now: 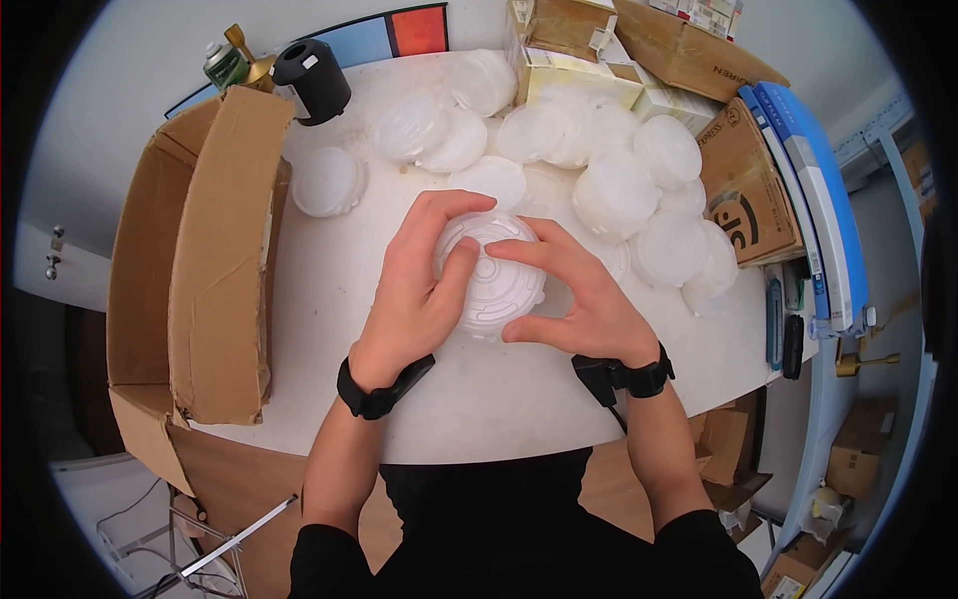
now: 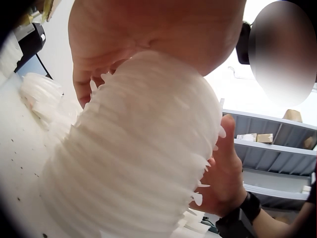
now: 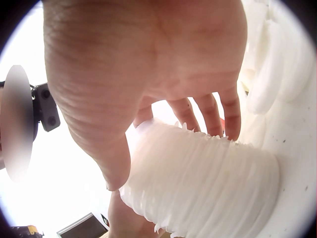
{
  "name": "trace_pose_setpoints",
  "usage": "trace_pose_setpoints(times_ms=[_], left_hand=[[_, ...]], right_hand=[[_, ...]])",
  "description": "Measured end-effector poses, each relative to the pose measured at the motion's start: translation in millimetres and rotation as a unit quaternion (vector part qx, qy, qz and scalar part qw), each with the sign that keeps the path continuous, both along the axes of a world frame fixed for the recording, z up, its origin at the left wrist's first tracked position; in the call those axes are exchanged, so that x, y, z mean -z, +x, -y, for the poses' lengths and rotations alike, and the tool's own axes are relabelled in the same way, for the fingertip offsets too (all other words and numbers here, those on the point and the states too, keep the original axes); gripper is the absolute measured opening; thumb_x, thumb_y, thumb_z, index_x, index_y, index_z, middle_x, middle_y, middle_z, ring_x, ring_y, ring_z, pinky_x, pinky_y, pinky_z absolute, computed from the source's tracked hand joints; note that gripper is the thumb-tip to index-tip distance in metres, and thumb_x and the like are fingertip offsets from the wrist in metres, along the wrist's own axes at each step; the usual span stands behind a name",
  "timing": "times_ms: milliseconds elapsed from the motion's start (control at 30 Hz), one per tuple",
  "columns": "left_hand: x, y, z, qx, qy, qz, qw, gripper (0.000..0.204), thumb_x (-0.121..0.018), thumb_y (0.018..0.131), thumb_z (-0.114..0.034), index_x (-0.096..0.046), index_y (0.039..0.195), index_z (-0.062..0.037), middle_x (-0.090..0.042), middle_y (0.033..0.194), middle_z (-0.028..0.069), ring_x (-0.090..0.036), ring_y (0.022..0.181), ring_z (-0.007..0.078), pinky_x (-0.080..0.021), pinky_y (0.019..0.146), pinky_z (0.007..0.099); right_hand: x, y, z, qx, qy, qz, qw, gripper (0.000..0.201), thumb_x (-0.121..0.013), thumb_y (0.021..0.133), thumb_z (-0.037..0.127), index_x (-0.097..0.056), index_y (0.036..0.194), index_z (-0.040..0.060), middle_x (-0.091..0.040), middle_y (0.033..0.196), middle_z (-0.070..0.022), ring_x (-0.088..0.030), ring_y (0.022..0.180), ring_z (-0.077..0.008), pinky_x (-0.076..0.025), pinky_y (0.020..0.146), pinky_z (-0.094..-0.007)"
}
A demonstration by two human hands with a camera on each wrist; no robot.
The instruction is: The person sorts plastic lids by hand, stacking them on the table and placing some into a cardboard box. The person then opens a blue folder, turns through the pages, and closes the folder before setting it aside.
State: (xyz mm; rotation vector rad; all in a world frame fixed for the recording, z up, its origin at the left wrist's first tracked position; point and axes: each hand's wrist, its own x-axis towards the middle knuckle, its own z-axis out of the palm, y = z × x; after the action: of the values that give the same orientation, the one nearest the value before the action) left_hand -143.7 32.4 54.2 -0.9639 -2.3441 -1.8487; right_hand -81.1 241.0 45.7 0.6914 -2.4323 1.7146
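Observation:
A tall stack of translucent white plastic lids (image 1: 489,290) stands upright on the table between both hands. My left hand (image 1: 409,285) holds its left side near the top, thumb over the top lid and fingers bent round the far rim. The right hand (image 1: 584,290) holds the opposite side, with its thumb at the near right rim and a finger on the top lid. In the left wrist view, the ribbed side of the stack (image 2: 133,144) shows small tabs sticking out. The right wrist view shows fingers (image 3: 208,114) behind the stack (image 3: 203,183).
More stacks of lids (image 1: 614,195) spread across the back and right of the table (image 1: 329,349). An open cardboard box (image 1: 225,270) stands at the left edge. A black cylinder (image 1: 311,82) sits at the back left; blue binders (image 1: 813,200) and cartons (image 1: 753,180) line the right.

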Motion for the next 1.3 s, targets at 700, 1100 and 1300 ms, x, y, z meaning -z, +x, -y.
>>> trace_pose_setpoints(times_ms=[700,1100,1300], left_hand=[[-8.2,-3.7,8.4,0.131,-0.052,-0.079,0.987,0.077,-0.094,0.067,-0.023,-0.062,0.136,-0.0106,-0.054,0.140,0.0131,-0.056,0.129,0.0338,-0.046,0.109,0.0436],[-7.3,-2.8,9.7,0.134,-0.049,-0.072,0.987,0.071,-0.091,0.069,-0.021,-0.064,0.134,-0.0108,-0.053,0.140,0.0124,-0.055,0.130,0.0340,-0.047,0.109,0.0434],[-6.2,-1.5,9.3,0.132,-0.055,-0.053,0.988,0.072,-0.093,0.066,-0.026,-0.066,0.130,-0.0100,-0.052,0.142,0.0125,-0.054,0.132,0.0336,-0.042,0.112,0.0453]], right_hand=[[13.8,-15.4,-27.5,0.246,-0.173,0.030,0.953,0.023,-0.066,0.103,0.013,-0.066,0.121,-0.0021,-0.071,0.113,-0.0094,-0.068,0.103,-0.0159,-0.056,0.087,-0.0307],[11.4,-12.6,-43.3,0.425,-0.251,-0.027,0.869,0.011,-0.067,0.099,0.007,-0.064,0.106,-0.0010,-0.070,0.092,-0.0082,-0.060,0.069,-0.0082,-0.045,0.051,-0.0228],[17.5,-12.8,-61.3,0.501,-0.263,-0.045,0.823,0.012,-0.070,0.097,0.006,-0.065,0.105,0.0009,-0.066,0.084,-0.0039,-0.053,0.065,-0.0047,-0.042,0.054,-0.0212]])
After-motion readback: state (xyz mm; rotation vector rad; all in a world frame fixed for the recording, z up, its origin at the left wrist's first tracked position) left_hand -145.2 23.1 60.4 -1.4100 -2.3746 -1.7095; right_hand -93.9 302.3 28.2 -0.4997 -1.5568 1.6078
